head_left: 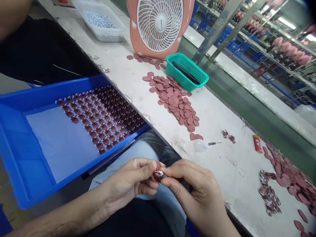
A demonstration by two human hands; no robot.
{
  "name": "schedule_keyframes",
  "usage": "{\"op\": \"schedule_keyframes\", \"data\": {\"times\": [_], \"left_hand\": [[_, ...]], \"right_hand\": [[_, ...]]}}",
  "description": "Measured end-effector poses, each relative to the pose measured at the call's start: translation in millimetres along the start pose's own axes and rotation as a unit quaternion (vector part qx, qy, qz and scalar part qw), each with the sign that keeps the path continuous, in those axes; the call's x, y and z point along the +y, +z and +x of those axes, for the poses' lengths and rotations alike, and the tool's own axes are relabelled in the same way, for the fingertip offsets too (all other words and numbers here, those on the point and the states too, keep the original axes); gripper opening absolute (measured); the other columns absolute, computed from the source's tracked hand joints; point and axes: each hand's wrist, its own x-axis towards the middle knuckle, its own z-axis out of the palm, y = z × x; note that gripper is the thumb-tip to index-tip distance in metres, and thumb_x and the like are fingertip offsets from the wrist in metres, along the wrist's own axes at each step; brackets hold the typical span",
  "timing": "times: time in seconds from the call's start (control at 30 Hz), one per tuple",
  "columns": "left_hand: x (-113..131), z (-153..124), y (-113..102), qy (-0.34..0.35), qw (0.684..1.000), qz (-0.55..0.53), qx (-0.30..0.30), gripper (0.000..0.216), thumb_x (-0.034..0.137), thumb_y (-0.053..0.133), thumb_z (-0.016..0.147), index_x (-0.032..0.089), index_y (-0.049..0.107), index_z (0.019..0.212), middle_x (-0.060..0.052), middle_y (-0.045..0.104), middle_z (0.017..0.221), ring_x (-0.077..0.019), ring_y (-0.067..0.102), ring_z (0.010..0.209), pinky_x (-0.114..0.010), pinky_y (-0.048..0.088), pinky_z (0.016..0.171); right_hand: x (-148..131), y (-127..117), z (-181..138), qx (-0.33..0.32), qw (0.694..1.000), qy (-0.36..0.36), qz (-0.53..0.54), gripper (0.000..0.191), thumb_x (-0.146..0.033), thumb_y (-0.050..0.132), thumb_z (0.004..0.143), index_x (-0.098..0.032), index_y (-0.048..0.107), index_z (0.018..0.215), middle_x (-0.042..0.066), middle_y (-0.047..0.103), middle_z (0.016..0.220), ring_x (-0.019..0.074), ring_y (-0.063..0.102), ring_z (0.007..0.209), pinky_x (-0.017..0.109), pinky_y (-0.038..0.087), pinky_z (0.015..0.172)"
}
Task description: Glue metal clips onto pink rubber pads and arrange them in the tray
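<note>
**Work table**, white-topped (217, 164): runs ahead of and to the right of the grip. Beyond it, metal shelving racks (276, 42) carry pink-and-dark goods.

**Blue plastic tray** (46, 98): left of the grip, lined with a pale sheet. Holds close rows of small dark-red pieces (101, 115).

**Pink desk fan** (160, 28): far ahead of the grip, upright at the table's back edge.

**White plastic tray** (100, 21): far ahead and left of the grip, filled with small pale beads (98, 19).

**Green plastic basket** (187, 70): ahead of the grip, just beside the fan, with a dark strip (185, 72) inside.

**Pink discs, loose**: one heap (174, 100) ahead of the grip; a larger heap (287, 174) to its right, touching a mound of printed pieces (269, 194).

**Squeeze bottle**, needle-tipped (195, 145): ahead of the grip, lying on the table.

**Red tube** (257, 144): ahead and right of the grip.

**Grip**: left hand (128, 181) and right hand (195, 189) meet above the person's lap, fingers closed, both pinching a small pink disc (158, 166) backed by a white-and-dark piece (160, 175). Fingers partly hide both.
</note>
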Motion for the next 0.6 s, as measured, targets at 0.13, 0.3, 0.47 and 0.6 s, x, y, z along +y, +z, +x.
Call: {"op": "schedule_keyframes", "data": {"times": [0.13, 0.3, 0.47, 0.6], "left_hand": [[-0.4, 0.1, -2.7, 0.000, 1.000, 0.009, 0.024, 0.047, 0.051, 0.098, 0.055, 0.015, 0.076, 0.075, 0.002, 0.064, 0.061, -0.0069, 0.059, 0.052, -0.015, 0.057, 0.052], [4.6, -0.5, -6.0, 0.005, 1.000, 0.029, 0.008, 0.048, 0.054, 0.096, 0.058, 0.015, 0.076, 0.076, 0.000, 0.065, 0.068, -0.0087, 0.062, 0.058, -0.016, 0.060, 0.050], [12.7, -0.7, -9.9, 0.039, 0.998, 0.055, 0.009, 0.068, 0.064, 0.094, 0.050, 0.015, 0.078, 0.095, -0.006, 0.071, 0.087, -0.0156, 0.069, 0.073, -0.020, 0.062, 0.051], [10.9, 1.5, -11.0, 0.181, 0.973, 0.076, 0.122, 0.050, 0.051, 0.098, 0.055, 0.016, 0.073, 0.081, 0.000, 0.064, 0.075, -0.0115, 0.059, 0.064, -0.018, 0.056, 0.045]], "right_hand": [[2.3, 0.3, 0.4, -0.007, 1.000, 0.009, 0.015, 0.003, -0.015, 0.073, 0.091, -0.018, 0.074, 0.093, 0.000, 0.073, 0.080, 0.0080, 0.069, 0.071, 0.015, 0.053, 0.066], [2.5, -3.0, 4.9, -0.011, 1.000, 0.011, 0.026, 0.003, -0.017, 0.074, 0.091, -0.020, 0.075, 0.091, -0.003, 0.071, 0.075, 0.0056, 0.065, 0.067, 0.013, 0.051, 0.064], [10.3, 4.0, 8.6, 0.043, 0.997, -0.030, -0.057, 0.008, -0.015, 0.070, 0.092, -0.020, 0.075, 0.098, -0.001, 0.070, 0.079, 0.0072, 0.065, 0.066, 0.015, 0.053, 0.061], [21.5, 25.0, 11.7, 0.117, 0.961, -0.126, -0.218, 0.012, -0.014, 0.066, 0.096, -0.013, 0.072, 0.105, 0.006, 0.071, 0.084, 0.0138, 0.066, 0.070, 0.023, 0.055, 0.063]]}}
